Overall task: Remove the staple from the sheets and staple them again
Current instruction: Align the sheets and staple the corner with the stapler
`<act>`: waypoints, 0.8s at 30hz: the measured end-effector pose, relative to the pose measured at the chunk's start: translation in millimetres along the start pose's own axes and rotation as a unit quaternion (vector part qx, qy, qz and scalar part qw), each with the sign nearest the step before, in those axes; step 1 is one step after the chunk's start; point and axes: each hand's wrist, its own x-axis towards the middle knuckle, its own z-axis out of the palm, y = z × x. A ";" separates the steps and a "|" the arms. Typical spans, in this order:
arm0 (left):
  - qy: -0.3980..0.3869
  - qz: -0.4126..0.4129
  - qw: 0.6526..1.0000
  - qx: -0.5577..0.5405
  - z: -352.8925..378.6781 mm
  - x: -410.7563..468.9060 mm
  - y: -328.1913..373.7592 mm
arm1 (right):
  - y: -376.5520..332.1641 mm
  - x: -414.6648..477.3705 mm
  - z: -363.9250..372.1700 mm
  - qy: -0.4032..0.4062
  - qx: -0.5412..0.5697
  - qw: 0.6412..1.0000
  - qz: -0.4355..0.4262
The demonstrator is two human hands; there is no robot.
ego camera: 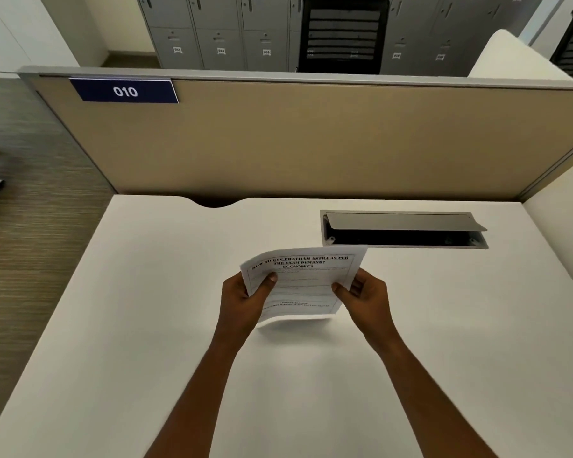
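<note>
The left hand (245, 300) and the right hand (366, 300) hold the sheets (300, 284) in the air above the worktop (146, 309), one hand at each side edge. On both hands the thumb lies across the printed face and the other fingers sit behind the paper, so each set of fingers is clamped on the sheets.

No staple can be made out; if there is one, it is too small to see. No stapler or staple remover is visible either, so the main risk is that the person has to pick at the staple with bare fingertips, which could tear the corner or prick a finger. The paper already bows between the two thumbs; a harder pinch could crease it, and once the staple is out the loose pages could slide apart.

Below the fingers the worktop is plain, white and bare. Beyond the fingers an open cable hatch (404, 229) sits in it, where a freed staple could drop. Further off stand a tan partition (311, 137) with a "010" label (125, 91), grey lockers (219, 31) and a black chair (343, 34).
</note>
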 end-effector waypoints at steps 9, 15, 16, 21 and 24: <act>0.017 -0.058 0.998 0.013 7.4 -2.3 -18.5 | 39.1 1.0 4.1 0.041 -0.049 0.998 0.002; 0.030 -0.068 0.997 0.003 12.3 -0.8 -16.3 | 40.6 4.4 4.4 0.043 -0.070 0.997 -0.017; 0.035 -0.068 0.997 0.000 12.6 -0.6 -16.3 | 40.9 4.5 4.2 0.043 -0.073 0.996 -0.021; 0.042 -0.079 0.996 -0.028 14.5 -3.9 -20.9 | 49.3 3.6 4.7 0.053 -0.098 0.993 -0.023; 0.038 -0.069 0.996 -0.035 15.1 -4.6 -21.3 | 52.0 4.3 3.4 0.054 -0.105 0.993 -0.027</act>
